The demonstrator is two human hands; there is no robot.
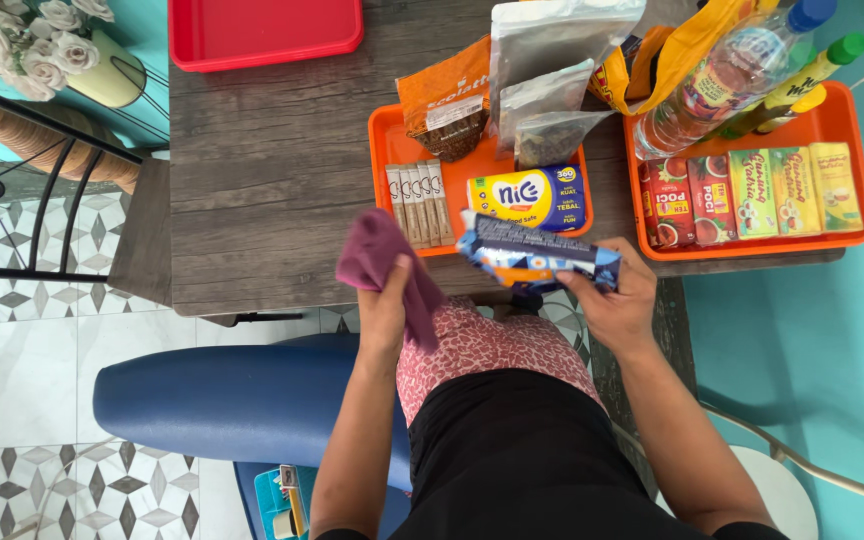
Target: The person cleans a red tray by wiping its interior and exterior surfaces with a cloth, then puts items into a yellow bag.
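Right hand grips the blue-orange packet, long axis pointing toward the left hand, which clutches a purple cloth near the packet's free end.

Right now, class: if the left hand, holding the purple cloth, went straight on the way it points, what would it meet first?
Probably the stick sachets at the orange tray's near edge, just beyond the left hand; depth is unclear.

grey wooden table, red tray, two orange trays
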